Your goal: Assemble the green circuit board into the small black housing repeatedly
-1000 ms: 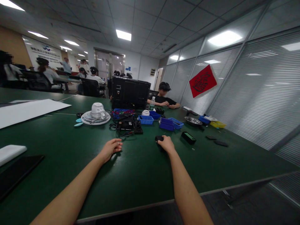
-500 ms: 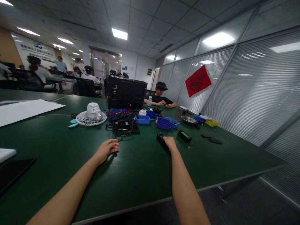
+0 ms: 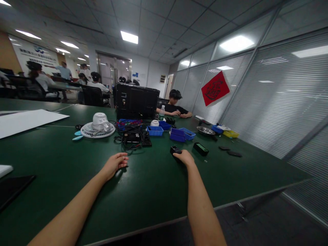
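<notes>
My right hand (image 3: 185, 157) rests on the green table (image 3: 153, 191) with its fingers curled over a small black device (image 3: 175, 150), gripping it. My left hand (image 3: 114, 164) lies on the table to the left, fingers loosely bent together, with nothing in it. Just beyond the right hand sits a black box with a green top (image 3: 201, 148). A tangle of black cables and a black unit (image 3: 133, 137) lies ahead between both hands.
A white fan (image 3: 98, 126) lies flat at the left. Blue bins (image 3: 182, 134), a metal bowl (image 3: 205, 131) and a yellow tray (image 3: 231, 134) stand farther back. A black case (image 3: 137, 101) stands upright behind them. A person sits at the far end; others sit at the back left.
My right hand has shifted slightly forward and right with the black device under it. The left hand has stayed in place. The view has turned a little to the right.
</notes>
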The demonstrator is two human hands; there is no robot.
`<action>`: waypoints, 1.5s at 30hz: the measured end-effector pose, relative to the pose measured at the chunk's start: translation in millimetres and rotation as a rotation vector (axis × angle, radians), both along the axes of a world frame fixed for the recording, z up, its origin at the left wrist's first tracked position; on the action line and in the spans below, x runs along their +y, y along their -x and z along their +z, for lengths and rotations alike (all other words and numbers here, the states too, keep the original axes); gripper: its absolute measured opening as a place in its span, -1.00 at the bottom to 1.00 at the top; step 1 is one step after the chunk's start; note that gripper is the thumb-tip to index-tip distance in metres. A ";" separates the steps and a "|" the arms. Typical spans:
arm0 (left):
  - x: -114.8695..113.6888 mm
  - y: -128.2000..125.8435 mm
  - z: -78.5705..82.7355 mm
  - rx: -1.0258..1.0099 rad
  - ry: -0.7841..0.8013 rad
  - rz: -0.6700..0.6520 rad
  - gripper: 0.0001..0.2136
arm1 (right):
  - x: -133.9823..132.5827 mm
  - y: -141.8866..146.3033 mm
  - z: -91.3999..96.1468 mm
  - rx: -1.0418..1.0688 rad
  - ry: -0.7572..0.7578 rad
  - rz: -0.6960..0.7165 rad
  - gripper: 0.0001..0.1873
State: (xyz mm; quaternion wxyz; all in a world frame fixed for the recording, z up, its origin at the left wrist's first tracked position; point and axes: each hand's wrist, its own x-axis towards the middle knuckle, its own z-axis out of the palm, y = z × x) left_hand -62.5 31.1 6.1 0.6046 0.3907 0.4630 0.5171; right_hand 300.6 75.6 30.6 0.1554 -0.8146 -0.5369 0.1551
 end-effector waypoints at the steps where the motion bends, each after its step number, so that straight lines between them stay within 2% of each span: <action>1: 0.3 0.0 -0.2 0.002 0.000 -0.002 -0.81 | -1.8 4.3 2.5 -0.020 0.021 -0.002 -0.41; 3: 1.0 0.3 -0.9 0.007 0.002 -0.004 -0.81 | -4.6 10.6 7.6 -0.024 0.025 -0.024 -0.48; 6: 2.0 1.0 -2.4 0.009 -0.001 -0.007 -0.81 | -7.9 13.9 15.0 0.021 -0.074 -0.102 -0.52; 8: 2.5 1.7 -3.9 0.010 -0.009 -0.009 -0.80 | -11.0 15.2 19.4 0.028 -0.245 -0.170 -0.51; 10: 3.0 2.3 -5.6 0.016 -0.014 -0.012 -0.80 | -14.7 18.7 23.2 0.013 -0.495 -0.207 -0.51; 12: 3.6 2.7 -7.0 0.024 -0.017 -0.016 -0.80 | -18.1 25.1 25.7 0.027 -0.715 -0.174 -0.51; 14: 4.4 2.7 -8.5 0.036 -0.027 -0.019 -0.79 | -19.7 33.6 26.3 0.086 -0.798 -0.084 -0.51; 16: 5.2 2.1 -10.2 0.074 -0.038 -0.015 -0.77 | -19.2 42.7 24.4 0.136 -0.750 0.015 -0.50; 18: 5.8 0.4 -12.3 0.154 -0.061 -0.013 -0.76 | -17.5 51.5 20.1 0.127 -0.631 0.101 -0.51; 21: 5.5 -5.8 -15.1 0.371 -0.137 -0.034 -0.73 | -16.3 64.4 11.5 -0.043 -0.457 0.168 -0.55; 23: 4.3 -13.2 -15.1 0.555 -0.187 -0.056 -0.71 | -17.7 73.5 6.2 -0.223 -0.400 0.171 -0.53; 26: 2.5 -30.4 -11.6 0.752 -0.214 -0.089 -0.70 | -22.3 88.3 0.9 -0.453 -0.384 0.184 -0.58; 29: 4.1 -54.8 -7.7 0.797 -0.240 -0.142 -0.70 | -27.8 103.8 -2.4 -0.586 -0.420 0.251 -0.70; 33: 12.7 -91.7 -9.2 0.836 -0.333 -0.082 -0.70 | -35.0 122.6 -7.3 -0.624 -0.422 0.376 -0.68; 37: 15.7 -117.4 -18.5 0.843 -0.367 0.013 -0.57 | -38.7 128.4 -6.8 -0.552 -0.367 0.531 -0.75; 39: 12.0 -122.6 -23.0 0.860 -0.413 0.071 -0.57 | -36.8 119.5 -0.5 -0.463 -0.403 0.506 -0.70; 40: 9.3 -123.8 -24.5 0.876 -0.476 0.091 -0.57 | -34.8 111.0 4.0 -0.409 -0.435 0.441 -0.68; 43: 1.3 -125.6 -25.3 0.947 -0.702 0.064 -0.56 | -25.9 72.6 17.7 -0.264 -0.503 0.155 -0.65; 45: -1.4 -128.8 -23.8 1.006 -0.801 -0.002 -0.54 | -19.4 43.7 22.6 -0.187 -0.422 -0.034 -0.63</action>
